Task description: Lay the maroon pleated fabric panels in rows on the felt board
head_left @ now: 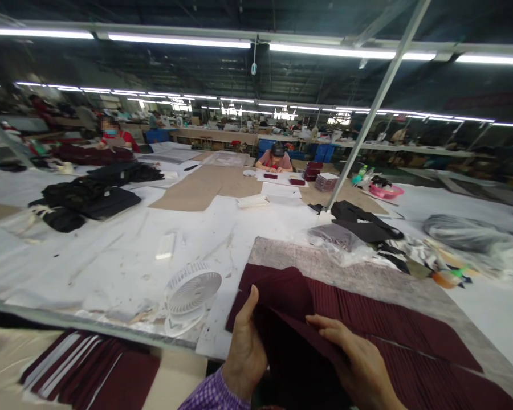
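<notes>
Both hands are low in the head view, with dark maroon fabric (297, 361) between them. My left hand (245, 347) grips the fabric's left side, its thumb pointing up. From the right, my right hand (357, 356) pinches the upper edge of the same fabric between thumb and fingers. Just beyond and to the right, long rows of overlapping maroon fabric pieces (380, 316) lie on a mottled grey board (290, 250). My hands hide part of the nearest pieces.
A small white fan (192, 293) stands left of the board. Maroon and white pieces (98, 370) lie at lower left. Dark cloth (89, 191) is piled farther left. A slanted metal pole (376, 108) rises beyond the board. A person (277, 158) works across the table.
</notes>
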A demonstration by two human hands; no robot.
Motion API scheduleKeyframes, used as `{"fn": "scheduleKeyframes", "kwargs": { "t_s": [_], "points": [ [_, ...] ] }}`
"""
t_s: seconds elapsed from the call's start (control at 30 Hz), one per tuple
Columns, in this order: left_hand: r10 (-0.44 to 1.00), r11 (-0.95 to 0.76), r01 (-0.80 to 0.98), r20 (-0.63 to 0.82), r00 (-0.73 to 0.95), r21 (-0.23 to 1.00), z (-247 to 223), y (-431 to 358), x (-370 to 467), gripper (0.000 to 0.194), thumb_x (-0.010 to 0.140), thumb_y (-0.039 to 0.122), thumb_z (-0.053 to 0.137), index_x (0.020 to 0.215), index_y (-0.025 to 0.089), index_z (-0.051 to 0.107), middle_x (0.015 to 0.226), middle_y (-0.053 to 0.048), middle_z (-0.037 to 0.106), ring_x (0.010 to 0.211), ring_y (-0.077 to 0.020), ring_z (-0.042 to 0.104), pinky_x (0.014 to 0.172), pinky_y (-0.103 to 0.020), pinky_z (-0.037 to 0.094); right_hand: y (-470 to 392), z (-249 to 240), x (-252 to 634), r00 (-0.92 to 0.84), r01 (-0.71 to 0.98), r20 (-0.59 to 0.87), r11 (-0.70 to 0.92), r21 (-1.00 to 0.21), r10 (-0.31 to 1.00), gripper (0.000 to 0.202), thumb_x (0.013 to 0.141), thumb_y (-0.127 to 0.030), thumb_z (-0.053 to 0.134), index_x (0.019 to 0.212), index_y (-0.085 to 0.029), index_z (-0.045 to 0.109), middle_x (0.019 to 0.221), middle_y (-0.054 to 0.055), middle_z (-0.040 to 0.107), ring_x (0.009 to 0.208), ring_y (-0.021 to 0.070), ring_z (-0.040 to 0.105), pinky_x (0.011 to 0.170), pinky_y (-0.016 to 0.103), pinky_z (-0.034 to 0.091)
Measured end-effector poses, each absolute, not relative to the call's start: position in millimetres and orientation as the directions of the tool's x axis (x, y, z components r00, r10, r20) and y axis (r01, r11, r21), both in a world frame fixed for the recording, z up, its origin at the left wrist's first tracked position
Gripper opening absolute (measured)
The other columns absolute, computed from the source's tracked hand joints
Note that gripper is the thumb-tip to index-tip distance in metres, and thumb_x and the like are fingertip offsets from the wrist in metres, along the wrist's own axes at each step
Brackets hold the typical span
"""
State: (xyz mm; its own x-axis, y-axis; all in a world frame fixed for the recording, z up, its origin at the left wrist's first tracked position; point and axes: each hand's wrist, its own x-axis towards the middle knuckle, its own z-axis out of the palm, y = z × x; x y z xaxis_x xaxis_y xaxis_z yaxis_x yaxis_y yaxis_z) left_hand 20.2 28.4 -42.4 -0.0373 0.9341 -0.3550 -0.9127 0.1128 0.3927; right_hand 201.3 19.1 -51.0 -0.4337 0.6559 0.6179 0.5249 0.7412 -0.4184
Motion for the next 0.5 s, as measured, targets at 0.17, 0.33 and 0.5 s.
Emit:
{"fn": "scheduleKeyframes", "kwargs": {
  "t_s": [0.17, 0.33, 0.5],
  "points": [
    [0.865, 0.415, -0.809, -0.455, 0.21, 0.416, -70.7, 41.0, 27.7, 0.033, 0.073, 0.028, 0.068, 0.103, 0.012, 0.067, 0.095, -0.01, 0.074, 0.093, -0.0256, 0.068, 0.091, -0.039, 0.05, 28.4, -68.6, 215.7, -0.457, 0.384, 0.513, 0.682, -0.623, 0.727, 0.034, 0.082, -0.003, 0.054, 0.102, -0.03, 0.055, 0.106, 0.003, 0.073, 0.095, 0.0184, 0.069, 0.081, 0.023, 0.056],
    [0.926, 0.254, -0.224, -0.304, -0.226, 0.941, -132.7, 56.6, 12.7, 0.044, 0.08, 0.047, 0.055, 0.106, 0.012, 0.065, 0.104, -0.014, 0.071, 0.095, -0.026, 0.067, 0.087, -0.04, 0.05, 56.5, -80.5, 249.9, -0.202, 0.297, 0.169, 0.224, -0.928, 0.965, 0.004, 0.081, -0.031, 0.066, 0.08, -0.027, 0.065, 0.076, 0.0, 0.072, 0.069, 0.0199, 0.069, 0.062, 0.024, 0.057],
    [0.816, 0.34, 0.148, -0.213, -0.537, 0.929, -205.1, 62.3, -35.7, 0.034, 0.077, 0.048, 0.056, 0.092, 0.019, 0.067, 0.093, -0.01, 0.072, 0.103, -0.0288, 0.062, 0.092, -0.042, 0.044, 131.3, -92.5, 285.5, -0.171, 0.377, -0.166, -0.091, -0.922, 0.971, 0.023, 0.074, -0.043, 0.07, 0.075, -0.021, 0.065, 0.07, 0.0, 0.067, 0.065, 0.0203, 0.064, 0.058, 0.028, 0.053]
  ]
}}
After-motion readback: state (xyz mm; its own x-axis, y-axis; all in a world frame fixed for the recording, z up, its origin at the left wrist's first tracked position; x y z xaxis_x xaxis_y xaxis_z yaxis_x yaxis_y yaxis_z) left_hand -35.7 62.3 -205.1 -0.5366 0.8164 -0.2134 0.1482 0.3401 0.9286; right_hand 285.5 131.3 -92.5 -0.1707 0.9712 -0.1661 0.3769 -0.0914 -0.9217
